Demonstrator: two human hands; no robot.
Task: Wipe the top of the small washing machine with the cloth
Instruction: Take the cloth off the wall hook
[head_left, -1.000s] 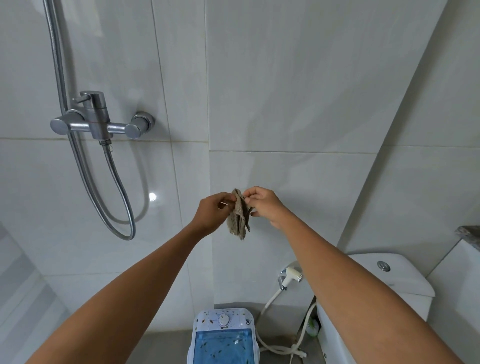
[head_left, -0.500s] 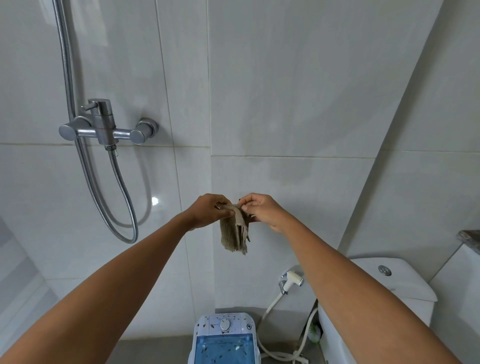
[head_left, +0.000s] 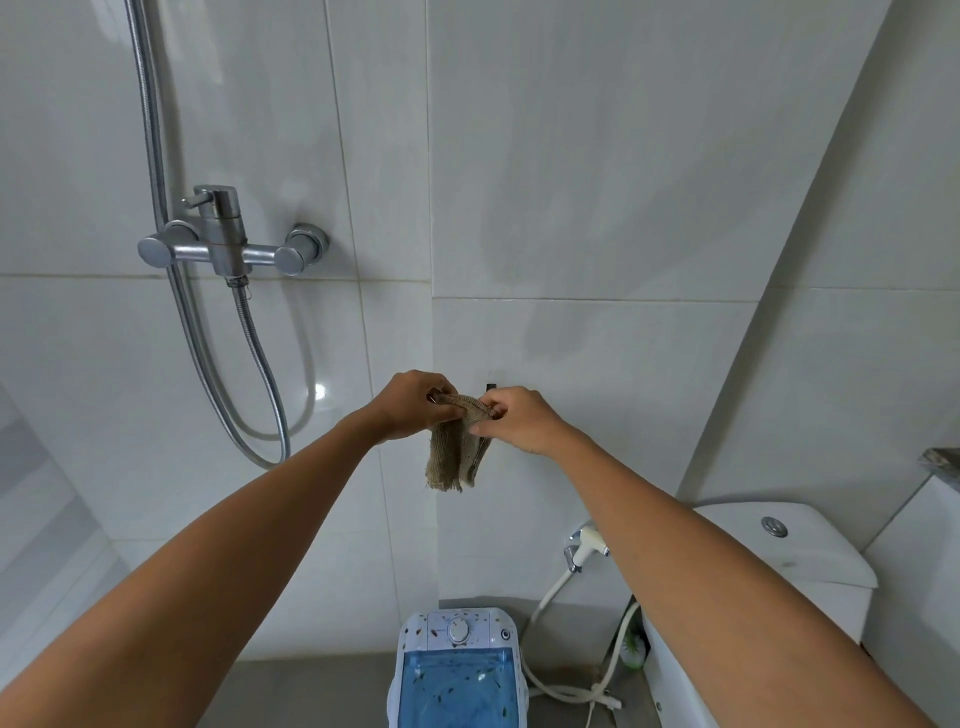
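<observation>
A small brown woven cloth (head_left: 457, 457) hangs in front of the tiled wall, just below a dark wall hook (head_left: 490, 386). My left hand (head_left: 410, 408) pinches its top left corner and my right hand (head_left: 519, 421) pinches its top right edge; the rest of the cloth droops down between them. Far below, on the floor at the bottom middle, stands the small washing machine (head_left: 457, 670), white with a round dial and a blue see-through lid; its front is cut off by the frame edge.
A chrome shower mixer (head_left: 228, 244) with a looping metal hose (head_left: 260, 395) is on the wall at left. A white toilet cistern (head_left: 779, 551) stands at right, with a bidet sprayer (head_left: 587, 545) and its white hose beside the machine. Grey floor lies left of the machine.
My hands have stayed together on the cloth and spread its top edge a little wider, so more of it hangs open. The view has tilted slightly down, showing more of the washing machine.
</observation>
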